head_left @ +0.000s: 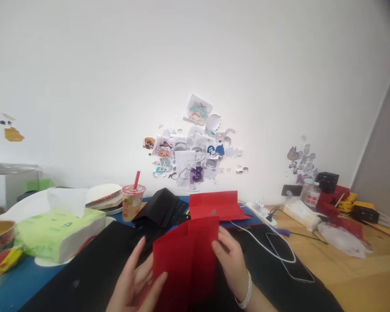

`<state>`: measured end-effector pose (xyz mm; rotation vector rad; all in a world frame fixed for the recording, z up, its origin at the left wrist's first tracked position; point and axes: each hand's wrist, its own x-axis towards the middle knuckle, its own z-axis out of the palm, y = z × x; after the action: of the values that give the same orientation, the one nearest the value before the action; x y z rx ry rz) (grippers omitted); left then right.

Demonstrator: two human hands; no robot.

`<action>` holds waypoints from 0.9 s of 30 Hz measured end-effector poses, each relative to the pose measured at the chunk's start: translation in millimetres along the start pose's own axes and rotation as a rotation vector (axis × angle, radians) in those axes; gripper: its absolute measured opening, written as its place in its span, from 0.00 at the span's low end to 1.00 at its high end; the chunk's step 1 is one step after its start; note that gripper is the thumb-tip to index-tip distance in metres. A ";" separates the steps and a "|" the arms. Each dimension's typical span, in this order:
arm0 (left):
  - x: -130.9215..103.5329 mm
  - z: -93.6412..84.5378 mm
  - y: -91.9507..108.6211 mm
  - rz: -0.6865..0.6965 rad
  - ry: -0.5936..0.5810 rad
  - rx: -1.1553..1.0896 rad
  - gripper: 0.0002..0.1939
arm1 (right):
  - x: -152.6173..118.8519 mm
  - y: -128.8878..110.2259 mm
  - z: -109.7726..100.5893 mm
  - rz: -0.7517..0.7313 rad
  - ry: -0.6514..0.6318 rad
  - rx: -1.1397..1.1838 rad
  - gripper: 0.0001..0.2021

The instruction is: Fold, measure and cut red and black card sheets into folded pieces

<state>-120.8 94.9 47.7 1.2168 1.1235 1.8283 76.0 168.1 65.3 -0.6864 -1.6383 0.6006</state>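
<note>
A sheet of folded red paper (188,260) stands upright between my two hands, with a vertical crease down its middle. My left hand (136,273) is at its left edge, thumb across the front, index finger stretched upward and the other fingers partly behind the sheet. At the upper right edge my right hand (229,255) pinches the paper between thumb and fingers; a pale bracelet is on that wrist. Just behind lies a second folded red paper (212,206). To its left rests a folded black paper (159,208). A black mat (87,264) is underneath.
Left stand a green tissue pack (65,234), a bowl (0,234) and a drink cup (133,203) with a red straw. On the right, a white cable (266,236) crosses near a phone (289,258), beside a power strip (263,212) and a plastic bag (342,240). Paper cutouts cover the wall.
</note>
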 end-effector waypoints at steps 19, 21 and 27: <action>14.6 8.9 5.4 -0.435 -0.191 -0.102 0.27 | -9.6 -16.1 -7.5 -0.805 -0.411 -0.806 0.19; 14.8 8.0 2.7 -0.359 -0.194 -0.039 0.26 | -10.4 -21.7 -1.5 -0.798 -0.543 -0.773 0.19; 12.4 6.7 -4.0 -0.207 -0.189 0.117 0.21 | -11.6 -26.4 -0.5 -0.876 -0.575 -0.851 0.14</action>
<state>-118.6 109.2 50.0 1.2592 1.2132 1.4800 75.1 141.5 76.4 -0.2961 -2.5120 -0.6418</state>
